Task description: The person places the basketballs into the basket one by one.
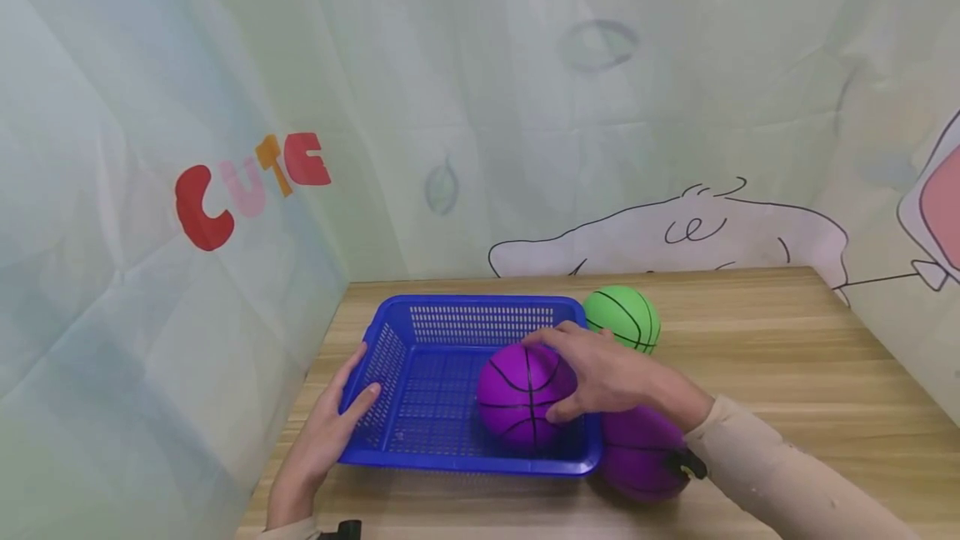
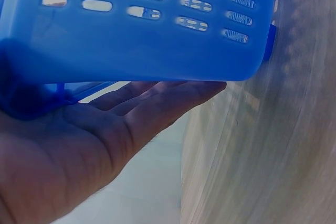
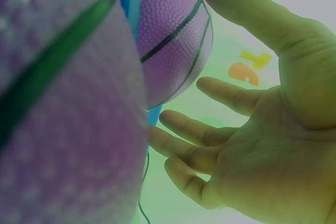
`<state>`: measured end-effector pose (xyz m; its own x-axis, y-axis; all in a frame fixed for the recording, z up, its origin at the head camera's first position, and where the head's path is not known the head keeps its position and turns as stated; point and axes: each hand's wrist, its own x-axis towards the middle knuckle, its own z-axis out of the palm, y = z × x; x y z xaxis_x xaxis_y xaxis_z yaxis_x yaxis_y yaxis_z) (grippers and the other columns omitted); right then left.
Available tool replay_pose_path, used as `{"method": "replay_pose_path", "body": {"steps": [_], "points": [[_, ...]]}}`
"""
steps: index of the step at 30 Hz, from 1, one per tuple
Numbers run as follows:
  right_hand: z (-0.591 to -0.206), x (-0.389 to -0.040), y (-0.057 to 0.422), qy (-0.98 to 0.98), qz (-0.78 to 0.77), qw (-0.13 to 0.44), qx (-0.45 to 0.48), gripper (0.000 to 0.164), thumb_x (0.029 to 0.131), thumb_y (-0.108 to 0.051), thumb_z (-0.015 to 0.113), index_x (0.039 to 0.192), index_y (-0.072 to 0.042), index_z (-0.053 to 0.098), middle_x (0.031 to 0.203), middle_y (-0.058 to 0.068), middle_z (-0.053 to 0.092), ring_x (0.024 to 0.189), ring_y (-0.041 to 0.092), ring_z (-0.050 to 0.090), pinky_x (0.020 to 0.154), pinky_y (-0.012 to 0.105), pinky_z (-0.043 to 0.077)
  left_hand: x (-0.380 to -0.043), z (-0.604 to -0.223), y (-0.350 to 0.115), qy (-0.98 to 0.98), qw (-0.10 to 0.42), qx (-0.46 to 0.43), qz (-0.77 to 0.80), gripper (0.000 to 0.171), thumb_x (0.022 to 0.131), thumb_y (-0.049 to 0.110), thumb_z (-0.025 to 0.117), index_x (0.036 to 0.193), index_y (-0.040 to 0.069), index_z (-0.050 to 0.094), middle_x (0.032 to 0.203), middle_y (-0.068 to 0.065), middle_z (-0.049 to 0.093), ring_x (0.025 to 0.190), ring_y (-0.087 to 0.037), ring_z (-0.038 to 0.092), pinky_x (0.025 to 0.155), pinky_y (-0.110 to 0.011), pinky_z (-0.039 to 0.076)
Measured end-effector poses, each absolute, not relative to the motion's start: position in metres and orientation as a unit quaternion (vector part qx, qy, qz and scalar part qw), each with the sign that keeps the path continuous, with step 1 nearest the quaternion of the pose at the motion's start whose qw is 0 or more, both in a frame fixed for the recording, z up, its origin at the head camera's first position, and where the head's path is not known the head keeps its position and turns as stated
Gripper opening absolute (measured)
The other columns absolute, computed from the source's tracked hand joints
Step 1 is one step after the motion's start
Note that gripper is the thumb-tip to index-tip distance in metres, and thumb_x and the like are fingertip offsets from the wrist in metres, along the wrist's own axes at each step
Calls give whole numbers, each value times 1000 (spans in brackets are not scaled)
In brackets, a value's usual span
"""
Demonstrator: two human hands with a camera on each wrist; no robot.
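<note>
Right hand: fingers spread, curved round top and right side of a purple pebbled ball, inside the right end of a blue perforated plastic basket. Left hand: thumb and fingers pinching basket's left rim. Outside, on wood-grain worktop: second purple ball, near right corner; green black-lined ball, far right corner. Count: two purple, one green, one basket.

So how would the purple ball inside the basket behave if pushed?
The purple ball would likely roll easily, being round, though the walls of the basket should soon stop it. Its pebbled surface, clear in the right wrist view, suggests it's probably not slippery.
</note>
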<state>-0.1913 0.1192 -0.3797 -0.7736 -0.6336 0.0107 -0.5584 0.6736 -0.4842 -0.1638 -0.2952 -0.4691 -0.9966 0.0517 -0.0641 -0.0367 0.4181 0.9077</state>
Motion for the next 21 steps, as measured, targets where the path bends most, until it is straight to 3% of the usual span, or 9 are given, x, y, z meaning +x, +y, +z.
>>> {"method": "replay_pose_path", "body": {"steps": [7, 15, 21], "points": [[-370, -190, 125, 913, -248, 75, -316, 94, 82, -38, 100, 161, -16, 54, 154, 12, 61, 142, 32, 58, 115, 81, 41, -164, -469, -296, 838, 43, 6, 543, 78, 117, 38, 58, 181, 25, 15, 186, -21, 11, 168, -54, 15, 130, -80, 16], [-357, -191, 139, 909, -266, 46, -319, 112, 80, -34, 102, 172, -16, 40, 167, 17, 49, 147, 38, 57, 114, 60, 55, -164, -469, -296, 841, 45, 3, 539, 78, 118, 39, 57, 181, 26, 15, 186, -20, 10, 169, -53, 13, 130, -81, 15], [-345, -193, 150, 908, -286, 26, -306, 116, 81, -34, 102, 174, -20, 35, 168, 22, 45, 150, 45, 51, 114, 70, 51, -164, -468, -296, 840, 46, 5, 541, 78, 118, 38, 57, 181, 26, 14, 186, -20, 10, 169, -54, 13, 130, -81, 15]]}}
